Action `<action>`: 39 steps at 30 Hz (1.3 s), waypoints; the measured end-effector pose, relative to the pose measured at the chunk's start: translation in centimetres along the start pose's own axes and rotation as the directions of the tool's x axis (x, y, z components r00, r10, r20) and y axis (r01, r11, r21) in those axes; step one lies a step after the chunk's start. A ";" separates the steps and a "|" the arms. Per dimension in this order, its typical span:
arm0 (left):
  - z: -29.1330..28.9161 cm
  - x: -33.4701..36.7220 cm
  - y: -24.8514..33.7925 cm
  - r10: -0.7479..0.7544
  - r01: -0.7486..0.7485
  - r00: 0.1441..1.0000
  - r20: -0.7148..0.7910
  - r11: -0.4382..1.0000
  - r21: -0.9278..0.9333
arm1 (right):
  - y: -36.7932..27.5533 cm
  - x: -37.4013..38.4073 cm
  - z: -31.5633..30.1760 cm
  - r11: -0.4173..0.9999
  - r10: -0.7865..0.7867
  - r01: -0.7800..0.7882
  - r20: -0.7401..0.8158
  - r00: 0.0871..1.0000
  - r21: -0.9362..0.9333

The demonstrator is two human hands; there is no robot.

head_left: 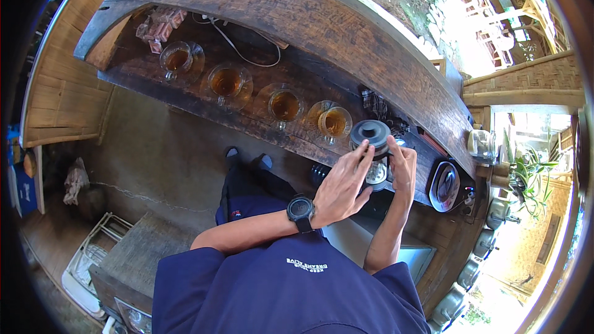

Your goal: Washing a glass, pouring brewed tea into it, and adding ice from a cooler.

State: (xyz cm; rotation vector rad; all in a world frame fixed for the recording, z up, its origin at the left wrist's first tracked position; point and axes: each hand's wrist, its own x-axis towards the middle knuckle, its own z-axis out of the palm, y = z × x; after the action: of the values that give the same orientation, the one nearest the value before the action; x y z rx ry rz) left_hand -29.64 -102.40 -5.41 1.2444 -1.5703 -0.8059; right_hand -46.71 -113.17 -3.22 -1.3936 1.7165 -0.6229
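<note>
A lidded jar stands at the counter's near edge, its round dark lid [370, 128] topped by a knob and its clear lower part [376, 173] showing something pale. My left hand [340, 187], with a black watch on the wrist, grips the jar from the left, fingertips just below the lid. From the right, my right hand [402, 166] closes on the lid's side, its index finger at the rim. Just left of the jar sits a glass cup [334, 122] of amber drink on a clear saucer. Other such cups [285, 106] line the counter further left. My fingers partly hide the jar.
A raised wooden ledge [266, 3] curves behind the lower wooden counter [247, 125]. Pink-brown packets [162, 28] and a white cable [238, 52] lie at its far left. A dark oval tray [444, 185] is to the right. Metal pots [468, 272] hang or stand along the right edge.
</note>
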 end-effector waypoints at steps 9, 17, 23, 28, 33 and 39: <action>3.7 0.1 1.5 0.123 -0.120 0.983 0.137 0.992 -0.031 | 3.9 -1.4 -4.7 0.943 0.061 -0.009 -0.147 0.987 0.333; 7.1 0.3 0.3 0.036 -0.015 0.979 0.202 0.994 -0.106 | 3.0 -0.2 -7.4 0.973 0.002 -0.017 -0.064 0.998 -0.232; 8.0 0.7 0.0 -0.011 0.036 0.978 0.210 0.992 -0.117 | 3.2 2.0 -8.1 0.909 0.057 -0.058 -0.015 0.998 -0.413; 8.5 0.8 -0.2 -0.039 0.065 0.973 0.227 0.992 -0.108 | 2.5 3.0 -7.7 0.881 0.073 -0.061 0.008 0.997 -0.469; 9.0 0.9 -0.5 -0.027 0.050 0.981 0.195 0.992 -0.116 | 3.7 4.3 -7.9 0.864 0.043 -0.033 0.008 0.999 -0.503; 9.0 0.8 -0.7 -0.022 0.040 0.988 0.153 0.993 -0.110 | 2.5 4.3 -7.0 0.828 0.012 -0.008 0.004 1.000 -0.560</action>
State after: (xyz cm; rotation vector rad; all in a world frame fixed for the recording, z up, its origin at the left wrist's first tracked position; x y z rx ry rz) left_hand -37.89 -103.89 -8.93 1.1509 -1.6058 -1.0155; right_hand -54.15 -117.42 -2.58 -1.7754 1.9920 -0.0894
